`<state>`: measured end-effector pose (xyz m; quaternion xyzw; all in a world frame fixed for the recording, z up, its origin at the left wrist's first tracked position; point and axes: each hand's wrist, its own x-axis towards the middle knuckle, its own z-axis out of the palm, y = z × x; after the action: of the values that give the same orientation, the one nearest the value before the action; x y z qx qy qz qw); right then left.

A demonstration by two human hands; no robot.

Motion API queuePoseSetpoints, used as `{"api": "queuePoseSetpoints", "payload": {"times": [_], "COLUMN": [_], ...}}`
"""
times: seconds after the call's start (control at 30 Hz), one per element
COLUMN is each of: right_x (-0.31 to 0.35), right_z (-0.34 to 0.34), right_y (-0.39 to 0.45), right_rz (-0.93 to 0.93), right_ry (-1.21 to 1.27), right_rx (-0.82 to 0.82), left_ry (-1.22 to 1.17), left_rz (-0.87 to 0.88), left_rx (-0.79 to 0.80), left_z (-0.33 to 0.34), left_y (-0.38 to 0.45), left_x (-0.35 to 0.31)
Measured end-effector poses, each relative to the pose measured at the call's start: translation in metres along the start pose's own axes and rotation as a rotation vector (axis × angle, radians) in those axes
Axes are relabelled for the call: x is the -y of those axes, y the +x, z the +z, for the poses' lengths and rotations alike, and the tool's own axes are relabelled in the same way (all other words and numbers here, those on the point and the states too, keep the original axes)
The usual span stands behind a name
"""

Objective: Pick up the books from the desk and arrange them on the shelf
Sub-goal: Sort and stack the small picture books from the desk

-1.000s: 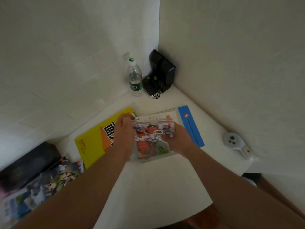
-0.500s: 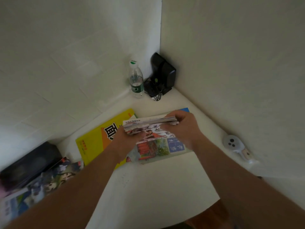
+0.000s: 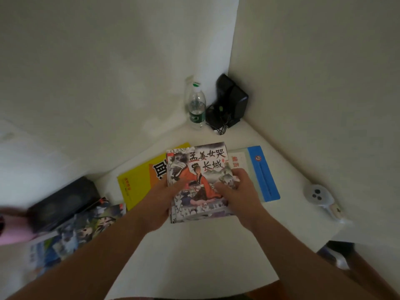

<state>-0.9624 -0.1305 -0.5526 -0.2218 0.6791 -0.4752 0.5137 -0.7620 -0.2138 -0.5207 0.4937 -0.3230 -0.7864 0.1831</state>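
Books (image 3: 142, 182) lie on white desk (image 3: 194, 256) in wall corner.

We see two bare arms with no sleeves, a left hand (image 3: 159, 204) and a right hand (image 3: 240, 195).

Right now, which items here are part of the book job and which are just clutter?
Job:
illustrated book, held by left hand and right hand
yellow book
blue-edged book
picture books at desk's left edge

Clutter:
water bottle
black speakers in the corner
white controller
dark case
pink item, blurred
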Motion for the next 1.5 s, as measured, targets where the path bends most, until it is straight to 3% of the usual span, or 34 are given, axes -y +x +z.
{"api": "queuePoseSetpoints", "payload": {"times": [0.07,0.13,0.3,0.47,0.6,0.8,1.03,1.5], "right_x": [0.014,0.027,0.058,0.076,0.065,0.051,0.053,0.05], "right_z": [0.015,0.03,0.068,0.101,0.139,0.181,0.177,0.212], "right_y": [-0.016,-0.034,-0.087,-0.132,-0.149,-0.165,-0.171,-0.181], "right_rz": [-0.045,-0.076,-0.186,-0.215,-0.217,-0.251,-0.221,-0.186], "right_ry": [0.06,0.133,0.086,0.106,0.041,0.029,0.187,0.16], "right_rx": [-0.022,-0.014,0.074,0.178,0.169,0.138,-0.013,-0.042], "left_ry": [-0.167,-0.219,-0.105,-0.095,-0.047,-0.107,-0.135,-0.168], "left_rz": [-0.102,-0.055,0.203,0.296,0.326,0.357,0.391,0.38], "left_rx": [0.014,-0.039,-0.158,-0.17,-0.173,-0.21,-0.274,-0.205], "left_z": [-0.007,-0.015,-0.039,-0.081,-0.116,-0.155,-0.189,-0.21], "left_y": [-0.025,-0.049,-0.115,-0.169,-0.193,-0.215,-0.229,-0.228], "left_x": [-0.006,-0.01,-0.027,-0.04,-0.034,-0.021,-0.022,-0.015]}}
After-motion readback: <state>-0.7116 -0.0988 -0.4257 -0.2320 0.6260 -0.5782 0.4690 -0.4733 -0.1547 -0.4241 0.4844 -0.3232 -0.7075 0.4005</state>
